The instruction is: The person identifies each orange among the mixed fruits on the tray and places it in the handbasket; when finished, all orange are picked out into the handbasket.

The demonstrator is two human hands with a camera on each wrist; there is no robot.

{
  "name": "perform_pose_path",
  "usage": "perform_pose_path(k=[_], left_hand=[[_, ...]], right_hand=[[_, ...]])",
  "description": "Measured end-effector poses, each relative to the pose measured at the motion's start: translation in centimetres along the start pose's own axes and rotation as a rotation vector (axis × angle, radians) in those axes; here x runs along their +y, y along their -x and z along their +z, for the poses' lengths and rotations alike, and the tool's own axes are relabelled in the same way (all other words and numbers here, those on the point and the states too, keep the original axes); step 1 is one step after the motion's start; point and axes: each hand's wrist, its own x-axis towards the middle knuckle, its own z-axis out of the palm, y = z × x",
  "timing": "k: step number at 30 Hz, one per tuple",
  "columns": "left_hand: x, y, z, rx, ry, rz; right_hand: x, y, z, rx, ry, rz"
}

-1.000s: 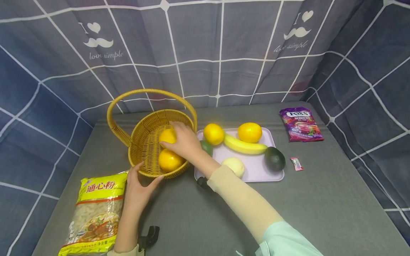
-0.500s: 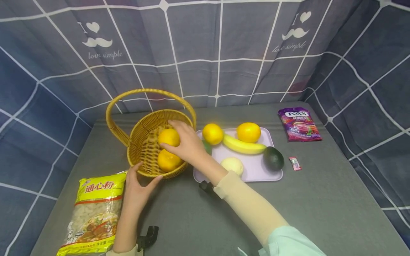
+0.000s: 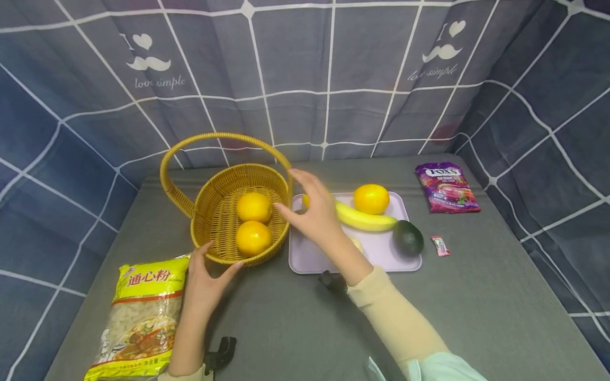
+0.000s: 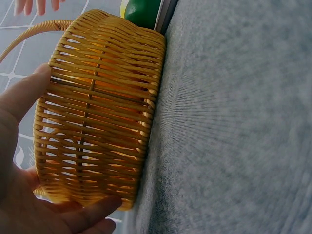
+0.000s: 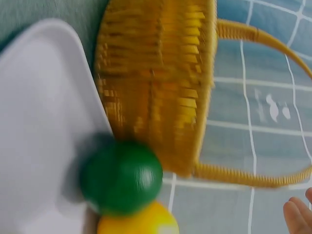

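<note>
A yellow wicker basket (image 3: pixel 206 222) with a tall handle stands left of centre. Two orange-yellow round fruits lie inside, the upper fruit (image 3: pixel 254 207) touching or overlapping the lower fruit (image 3: pixel 253 238). My left hand (image 3: pixel 206 280) holds the basket's near side, thumb at the rim and fingers spread along the woven wall (image 4: pixel 97 122). Just right of the basket, my right hand (image 3: pixel 316 211) hovers with fingers parted and nothing between them. It hides part of the lilac tray (image 3: pixel 305 259). A green fruit (image 5: pixel 122 175) shows on that tray beside the basket in the right wrist view.
The tray also bears a banana (image 3: pixel 364 219), a yellow fruit (image 3: pixel 371 199), a dark green avocado (image 3: pixel 407 238) and a partly hidden pale round fruit (image 3: pixel 356 244). A pasta bag (image 3: pixel 143 317) lies at left. A purple candy bag (image 3: pixel 448 188) and small wrapped candy (image 3: pixel 440 246) lie at right.
My right hand has let go of the upper fruit, leaving it in the basket, and has moved right, out over the tray. The left hand stays at the basket.
</note>
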Motion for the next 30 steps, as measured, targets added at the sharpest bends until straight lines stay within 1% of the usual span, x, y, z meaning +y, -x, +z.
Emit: perform_pose_path(k=[2,4,8,11,14,17,20,26,30], left_hand=[[0.0,0.0,-0.1,-0.003,0.001,-0.003],[0.1,0.0,-0.1,-0.006,-0.002,-0.007],[0.1,0.0,-0.1,-0.007,-0.008,-0.012],[0.1,0.0,-0.1,-0.004,-0.009,-0.009],[0.1,0.0,-0.1,-0.003,-0.006,-0.005],[0.0,0.0,-0.1,-0.007,-0.004,-0.005],[0.0,0.1,-0.2,-0.011,-0.004,-0.008],[0.1,0.1,-0.2,-0.012,-0.006,-0.01],[0.2,0.1,-0.2,-0.012,-0.007,-0.009]], right_hand=[[0.6,-0.2,-0.7,0.031,-0.007,0.033],[1.2,-0.4,-1.3,0.045,0.002,0.085],[2.9,-1.0,-2.0,0.039,0.04,0.194],[4.3,-1.4,-2.1,-0.008,0.073,0.277],[5.6,-1.5,-1.9,-0.083,0.104,0.367],[6.5,-1.4,-1.5,-0.149,0.122,0.431],[7.4,-1.1,-1.1,-0.192,0.137,0.45],[9.0,-0.5,0.1,-0.24,0.137,0.478],[9.7,-0.3,0.6,-0.269,0.14,0.486]])
